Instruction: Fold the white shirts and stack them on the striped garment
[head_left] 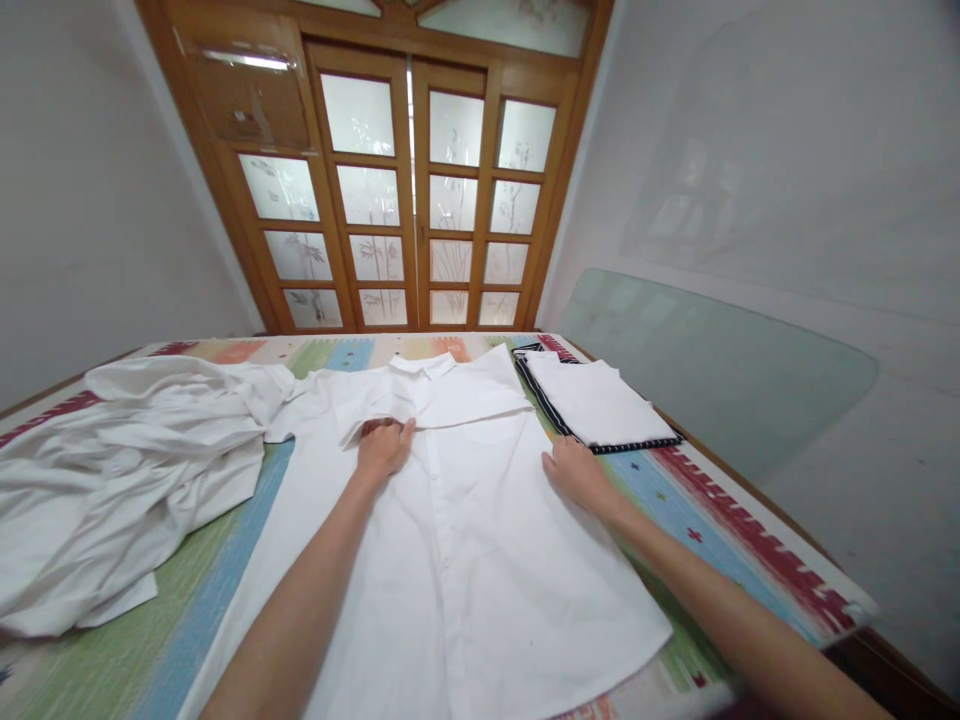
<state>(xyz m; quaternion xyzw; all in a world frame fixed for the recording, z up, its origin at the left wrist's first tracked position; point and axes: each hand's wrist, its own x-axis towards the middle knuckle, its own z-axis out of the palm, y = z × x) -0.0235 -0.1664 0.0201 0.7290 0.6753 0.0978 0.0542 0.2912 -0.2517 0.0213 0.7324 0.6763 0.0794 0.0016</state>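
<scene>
White cotton-like cloth makes up the shirt [480,520], which lies spread flat on the table [180,620], in the middle of the view. Its collar [424,367] points away from the person, towards the wooden doors [420,200], and its hem flares towards the near edge. The long axis runs near to far, marked by the straight button strip down the front, which slants only slightly. Across the chest lies a folded layer of the same cloth, its lower edge running crosswise to that axis.

The left hand [386,447] is at this lower edge, fingers curled and partly hidden by cloth; its grip looks nearly closed, but whether it pinches the fabric I cannot tell. The right hand [574,470] is at the shirt's right side edge, its grip loosely curled; I cannot tell whether any cloth is held.

The shirt is smooth, with soft shallow creases. To its left, a white garment [142,470] sits in a loose, rumpled heap. To the right is a flat, roughly four-sided stack: folded white cloth [600,400] over black fabric [544,395] with thin white stripes. The table's cover is striped green, blue and cream, with a jagged dark-red border.
</scene>
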